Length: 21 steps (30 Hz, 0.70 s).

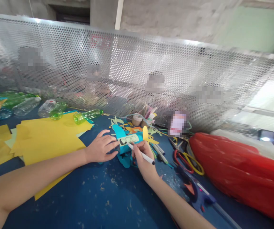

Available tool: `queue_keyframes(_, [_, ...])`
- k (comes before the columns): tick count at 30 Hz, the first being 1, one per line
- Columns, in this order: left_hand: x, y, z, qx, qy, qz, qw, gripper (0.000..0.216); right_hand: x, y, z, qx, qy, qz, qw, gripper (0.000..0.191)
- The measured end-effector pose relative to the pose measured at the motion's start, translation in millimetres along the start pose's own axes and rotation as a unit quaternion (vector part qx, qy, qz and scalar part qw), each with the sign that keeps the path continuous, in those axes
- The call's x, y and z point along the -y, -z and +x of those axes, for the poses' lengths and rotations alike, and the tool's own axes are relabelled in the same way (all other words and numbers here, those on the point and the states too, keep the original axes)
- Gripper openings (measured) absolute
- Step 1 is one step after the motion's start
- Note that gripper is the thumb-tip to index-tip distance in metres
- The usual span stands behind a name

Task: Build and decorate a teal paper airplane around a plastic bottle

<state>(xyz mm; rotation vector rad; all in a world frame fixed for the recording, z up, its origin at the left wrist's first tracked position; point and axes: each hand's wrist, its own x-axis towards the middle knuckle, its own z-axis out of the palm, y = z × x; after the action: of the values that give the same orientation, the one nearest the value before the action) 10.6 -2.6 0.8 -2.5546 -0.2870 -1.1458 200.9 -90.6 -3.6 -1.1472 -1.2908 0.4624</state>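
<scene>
A blue paper airplane model (139, 136) with a yellow tail piece (145, 132) lies on the blue table. Along its body runs a pale strip (134, 138) with oval windows outlined in black, the leftmost filled dark. My right hand (143, 159) grips a white marker (141, 153) with a black end, its tip at the strip. My left hand (102, 146) has its fingers spread, the fingertips at the left end of the model; whether they press on it I cannot make out.
Yellow paper sheets (48, 136) lie at left, with plastic bottles (26, 106) behind. Paper scraps (137, 129) litter the back. Scissors (187, 162), a blue glue gun (199, 190) and a red plastic bag (237, 168) sit at right. A perforated metal panel (127, 63) stands behind.
</scene>
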Motion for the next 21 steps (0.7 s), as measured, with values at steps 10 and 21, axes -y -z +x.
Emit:
queue_keyframes(10, [-0.1,0.8,-0.9,0.009,-0.001,0.0,1.0,0.025,4.8,0.1,0.4,0.007,-0.004,0.002,1.0,0.024])
queue_keyframes(21, [-0.1,10.5,-3.2,0.018,0.026,-0.053,0.998,0.039,2.4,1.8,-1.0,0.01,-0.025,0.036,0.999,0.022])
